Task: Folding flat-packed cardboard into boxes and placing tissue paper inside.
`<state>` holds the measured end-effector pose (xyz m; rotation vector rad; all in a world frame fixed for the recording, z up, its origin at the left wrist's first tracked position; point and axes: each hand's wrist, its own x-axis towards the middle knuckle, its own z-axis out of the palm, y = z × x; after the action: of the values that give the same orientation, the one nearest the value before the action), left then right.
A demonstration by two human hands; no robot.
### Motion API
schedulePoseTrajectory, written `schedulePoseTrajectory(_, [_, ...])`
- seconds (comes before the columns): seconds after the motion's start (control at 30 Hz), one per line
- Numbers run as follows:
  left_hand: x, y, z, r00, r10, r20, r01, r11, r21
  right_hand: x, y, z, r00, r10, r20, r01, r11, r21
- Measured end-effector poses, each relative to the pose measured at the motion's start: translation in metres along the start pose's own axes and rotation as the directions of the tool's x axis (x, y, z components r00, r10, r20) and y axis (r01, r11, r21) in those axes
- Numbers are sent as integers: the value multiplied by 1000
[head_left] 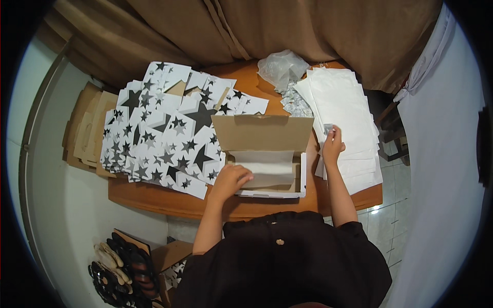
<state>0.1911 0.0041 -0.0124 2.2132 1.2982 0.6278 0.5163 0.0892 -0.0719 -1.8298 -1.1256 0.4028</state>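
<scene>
In front of me stands an open cardboard box, its brown-lined lid raised at the back. White paper lines part of its inside. At the box's left front corner rests my left hand, fingers loosely stretched over the edge and nothing visible in them. My right hand is to the right of the box, above a stack of white paper sheets. Its fingertips pinch a small, shiny, greyish sachet. Similar small sachets lie piled behind the box, by a crumpled clear plastic bag.
Flat star-printed cardboard pieces overlap across the left of the wooden table. Plain brown cardboard leans beyond them. Several shoes sit low at the left, beside another open box. Brown curtains hang behind the table.
</scene>
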Motion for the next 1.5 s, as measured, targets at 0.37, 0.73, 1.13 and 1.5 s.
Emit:
schedulePoseTrajectory(0.37, [53,-20,-8,806,-24,591,135,980,-144,-69,-64,-61,764,-429,483,432,895,113])
schedulePoseTrajectory(0.73, [48,-29,-19,759,5,651,88,990,-110,-90,-65,-51,294,-240,925,748,660,-66])
schedulePoseTrajectory(1.13, [26,-48,-8,908,47,415,-172,948,269,-91,-70,-33,478,-221,850,761,588,-275])
schedulePoseTrajectory(1.5, [19,-37,5,980,170,104,-199,858,474,-129,-59,-9,624,-507,595,728,654,-206])
